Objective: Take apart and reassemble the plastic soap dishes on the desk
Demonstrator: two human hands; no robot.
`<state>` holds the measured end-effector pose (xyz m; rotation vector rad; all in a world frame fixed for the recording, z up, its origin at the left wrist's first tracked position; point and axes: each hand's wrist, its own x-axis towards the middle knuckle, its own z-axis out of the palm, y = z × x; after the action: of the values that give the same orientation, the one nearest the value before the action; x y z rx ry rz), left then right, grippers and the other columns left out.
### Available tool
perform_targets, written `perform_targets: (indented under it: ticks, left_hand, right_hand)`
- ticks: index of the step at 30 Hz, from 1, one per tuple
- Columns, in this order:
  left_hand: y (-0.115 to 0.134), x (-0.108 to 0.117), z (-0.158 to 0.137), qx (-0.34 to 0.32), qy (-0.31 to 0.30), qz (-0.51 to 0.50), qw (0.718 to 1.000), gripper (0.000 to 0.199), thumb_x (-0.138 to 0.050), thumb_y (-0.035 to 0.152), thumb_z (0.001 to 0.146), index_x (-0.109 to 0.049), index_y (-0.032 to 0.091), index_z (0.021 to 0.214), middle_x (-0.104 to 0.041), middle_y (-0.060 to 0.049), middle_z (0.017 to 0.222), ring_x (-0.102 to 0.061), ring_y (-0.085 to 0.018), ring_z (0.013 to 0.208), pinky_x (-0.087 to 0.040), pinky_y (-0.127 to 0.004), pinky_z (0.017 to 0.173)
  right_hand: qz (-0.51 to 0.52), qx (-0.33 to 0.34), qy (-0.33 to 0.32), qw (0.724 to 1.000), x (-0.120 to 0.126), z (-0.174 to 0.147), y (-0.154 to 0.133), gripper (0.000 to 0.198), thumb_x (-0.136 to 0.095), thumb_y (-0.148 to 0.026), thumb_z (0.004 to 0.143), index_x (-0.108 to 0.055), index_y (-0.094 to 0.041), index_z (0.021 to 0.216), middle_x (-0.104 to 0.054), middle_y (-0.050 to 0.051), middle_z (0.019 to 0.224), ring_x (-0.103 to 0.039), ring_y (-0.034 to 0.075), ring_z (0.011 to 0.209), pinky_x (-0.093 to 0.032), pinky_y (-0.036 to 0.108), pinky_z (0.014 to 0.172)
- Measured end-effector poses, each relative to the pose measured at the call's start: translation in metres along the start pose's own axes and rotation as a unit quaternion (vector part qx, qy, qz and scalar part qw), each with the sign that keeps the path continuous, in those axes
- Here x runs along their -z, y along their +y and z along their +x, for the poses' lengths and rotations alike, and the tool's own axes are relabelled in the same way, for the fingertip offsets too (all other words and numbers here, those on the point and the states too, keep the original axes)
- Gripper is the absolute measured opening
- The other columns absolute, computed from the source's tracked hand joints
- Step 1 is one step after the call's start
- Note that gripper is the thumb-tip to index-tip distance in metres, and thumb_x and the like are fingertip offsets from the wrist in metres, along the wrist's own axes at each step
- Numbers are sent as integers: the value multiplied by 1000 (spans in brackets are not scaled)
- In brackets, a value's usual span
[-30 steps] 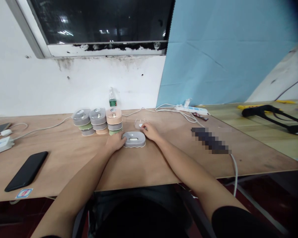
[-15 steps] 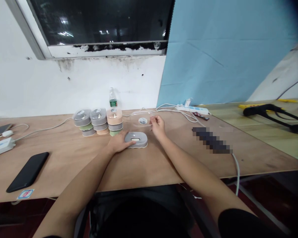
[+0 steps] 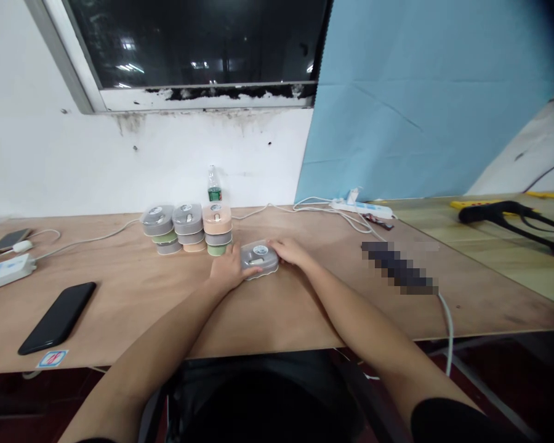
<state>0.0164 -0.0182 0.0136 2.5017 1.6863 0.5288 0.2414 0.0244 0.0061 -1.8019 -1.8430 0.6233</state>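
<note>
Centre frame | clasping gray case (image 3: 268,266) with left hand (image 3: 228,268), thumb spread wide | touching clear lid (image 3: 260,250) with half-curled right hand (image 3: 290,251); cannot tell if gripping

Grey box (image 3: 264,266): oval, rounded ends, pale oblong piece (image 3: 255,261) mid-top, wavy pale lower edge | clear lid (image 3: 248,248): over box top, round printed label (image 3: 260,250) toward back, can't tell if fully seated | upright on brown table (image 3: 277,320), I grip left end, touch right
</note>
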Motion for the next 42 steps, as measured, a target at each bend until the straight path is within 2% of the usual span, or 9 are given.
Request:
perform_targets:
  ticks: [4, 7, 11, 16, 21, 29, 34, 37, 42]
  left_hand:
    - [-2, -5, 2, -37, 12, -19, 999, 103, -55, 78, 69, -24, 14, 144, -39, -21, 142, -55, -33, 116, -48, -34, 83]
    - [-5, -6, 4, -35, 2, -37, 999, 98, -59, 75, 68, -31, 16, 141, -45, -19, 137, -56, -33, 114, -48, -36, 87]
    - [-15, -4, 6, -53, -22, -90, 994, 87, -62, 69, 71, -38, 17, 137, -51, -16, 131, -53, -31, 117, -45, -39, 95]
    - [-28, -2, 8, -103, -45, -144, 983, 94, -65, 66, 70, -33, 17, 143, -46, -15, 138, -47, -30, 125, -43, -40, 99]
    - [-27, 0, 6, -113, -49, -134, 983, 98, -60, 69, 72, -25, 17, 148, -36, -16, 146, -43, -30, 129, -41, -40, 102]
    - [-30, -1, 10, -101, -42, -116, 987, 87, -55, 63, 80, -27, 15, 147, -33, -17, 149, -36, -30, 135, -32, -39, 109]
    - [-31, -1, 14, -83, -29, -116, 989, 76, -58, 53, 84, -32, 17, 146, -43, -15, 144, -45, -28, 129, -38, -38, 105]
    - [-30, 0, 13, -88, -30, -118, 989, 73, -55, 49, 87, -28, 19, 147, -47, -13, 142, -49, -27, 126, -42, -39, 101]
    - [-30, 0, 13, -98, -31, -113, 988, 65, -52, 47, 89, -32, 23, 146, -39, -10, 148, -42, -27, 132, -39, -40, 105]
  right_hand:
    - [-104, 40, 56, 992, 4, -7, -10, 59, -38, -63, 89, -70, -20, 65, -68, 10, 62, -64, 21, 62, -43, 29, 62]
    - [-138, 58, 95, 984, 4, -14, -19, 55, -42, -60, 89, -71, -19, 67, -70, 14, 71, -65, 24, 72, -44, 32, 68]
    - [-72, 98, 95, 988, 0, -16, -22, 38, -50, -50, 89, -71, -19, 95, -72, 12, 92, -66, 24, 85, -46, 32, 76]
    - [54, 178, 23, 982, -7, -7, -10, 46, -57, -49, 86, -60, -21, 122, -65, 9, 120, -62, 23, 106, -47, 36, 92]
    - [147, 183, -49, 971, -6, 2, 2, 41, -56, -43, 87, -62, -20, 120, -64, 9, 123, -62, 21, 108, -47, 37, 96]
    - [119, 204, -4, 972, -12, 5, 6, 37, -55, -42, 88, -64, -22, 118, -64, 8, 121, -60, 22, 110, -44, 40, 98]
    - [107, 204, 2, 973, -9, -1, 4, 51, -62, -45, 84, -56, -22, 129, -57, 10, 133, -54, 25, 120, -40, 43, 104]
    - [135, 207, -32, 968, -3, -1, 7, 58, -64, -44, 82, -50, -25, 135, -49, 8, 141, -48, 24, 127, -36, 43, 108]
    - [223, 182, -122, 950, 2, 2, 11, 64, -75, -36, 72, -55, -23, 131, -60, 7, 129, -59, 23, 113, -47, 40, 98]
